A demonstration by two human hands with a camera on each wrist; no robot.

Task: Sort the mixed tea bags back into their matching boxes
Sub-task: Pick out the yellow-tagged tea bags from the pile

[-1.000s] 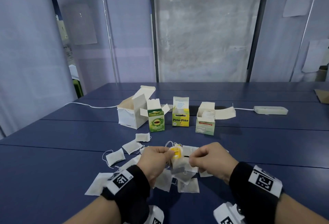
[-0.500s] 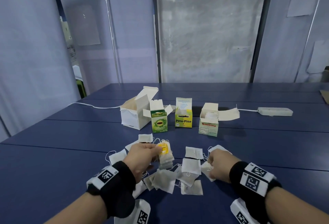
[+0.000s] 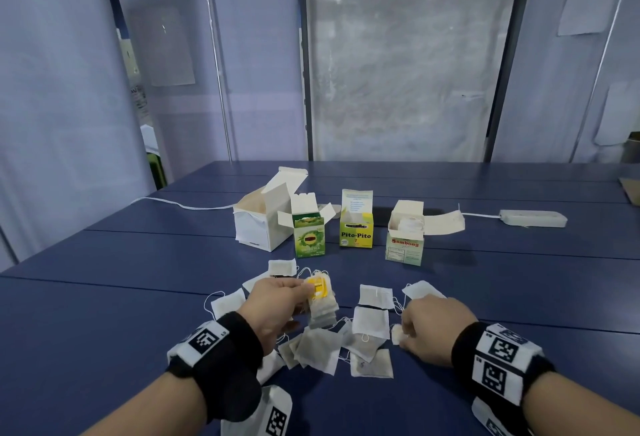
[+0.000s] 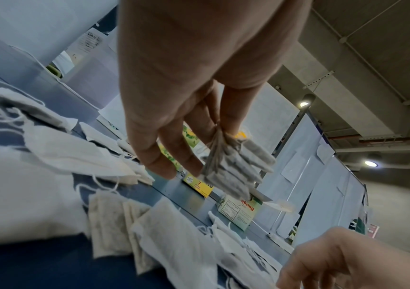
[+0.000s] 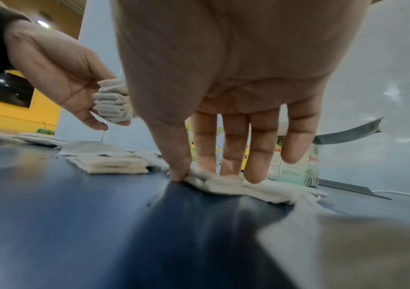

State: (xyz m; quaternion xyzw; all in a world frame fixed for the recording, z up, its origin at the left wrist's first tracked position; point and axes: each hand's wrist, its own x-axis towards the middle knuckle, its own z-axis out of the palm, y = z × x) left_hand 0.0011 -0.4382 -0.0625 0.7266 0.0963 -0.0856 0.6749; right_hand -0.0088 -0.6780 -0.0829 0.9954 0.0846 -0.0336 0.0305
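My left hand (image 3: 277, 300) pinches a bundle of tea bags (image 4: 236, 168) by their top edges, thumb against fingers, held clear of the table (image 3: 104, 314); a yellow tag (image 3: 317, 288) sits on top of the bundle. My right hand (image 3: 433, 335) is down at the table at 4 o'clock from the pile, thumb (image 5: 177, 156) and fingertips (image 5: 231, 170) closing on a crumpled white tea bag (image 5: 221, 181) lying on the surface, pinky lifted off it. Loose tea bags (image 3: 369, 321) are scattered flat between and around both hands, some overlapping, strings trailing. Boxes stand in a row at 12 o'clock, well apart from the pile, all with flaps open: plain white box (image 3: 252, 228) at 11, green tea box (image 3: 309, 240) just beside it, Pito-Pito box (image 3: 356, 228) at 12, Sambong box (image 3: 405, 241) at 1 with white bags showing inside. A white power strip (image 3: 533, 218) lies at 2 o'clock, its cable running left behind the boxes. Black wristbands with printed markers on both wrists.
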